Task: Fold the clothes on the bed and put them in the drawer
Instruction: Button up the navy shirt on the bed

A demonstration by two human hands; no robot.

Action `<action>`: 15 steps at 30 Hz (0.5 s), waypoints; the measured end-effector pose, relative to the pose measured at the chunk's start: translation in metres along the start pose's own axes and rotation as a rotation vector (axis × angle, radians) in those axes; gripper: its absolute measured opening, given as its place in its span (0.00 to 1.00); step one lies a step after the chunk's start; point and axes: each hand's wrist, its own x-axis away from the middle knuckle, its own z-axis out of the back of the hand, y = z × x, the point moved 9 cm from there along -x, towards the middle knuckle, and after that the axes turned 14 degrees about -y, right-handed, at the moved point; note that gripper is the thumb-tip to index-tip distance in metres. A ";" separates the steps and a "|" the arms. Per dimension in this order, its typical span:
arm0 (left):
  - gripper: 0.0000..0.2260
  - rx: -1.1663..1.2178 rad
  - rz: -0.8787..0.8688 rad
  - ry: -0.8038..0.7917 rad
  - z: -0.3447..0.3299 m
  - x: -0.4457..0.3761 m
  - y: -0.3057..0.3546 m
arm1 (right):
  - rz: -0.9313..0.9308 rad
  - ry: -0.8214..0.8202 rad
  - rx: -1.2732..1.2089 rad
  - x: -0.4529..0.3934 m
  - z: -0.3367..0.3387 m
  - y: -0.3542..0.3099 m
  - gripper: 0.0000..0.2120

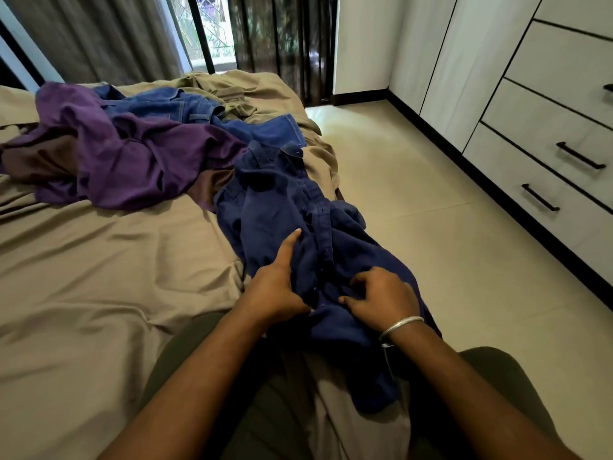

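The navy shirt (298, 227) hides most left hand (278, 280) fingers; top drawer handle (607, 88) is cut off.

A bed (83, 260) in a creased tan sheet is carrying a crumpled purple garment (126, 154), blue jeans (172, 106), an olive garment (229, 94), and a navy shirt (282, 207) lying along its right edge.
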 end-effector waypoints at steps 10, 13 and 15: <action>0.05 0.422 -0.039 0.288 0.025 -0.012 -0.012 | 0.253 0.373 -0.831 0.036 0.040 0.021 0.08; 0.05 0.765 -0.036 0.298 0.027 -0.012 -0.016 | 0.278 0.434 -0.715 0.041 0.052 0.014 0.09; 0.05 0.876 -0.001 0.279 0.029 -0.015 -0.022 | 0.420 0.408 -0.601 0.048 0.050 -0.008 0.05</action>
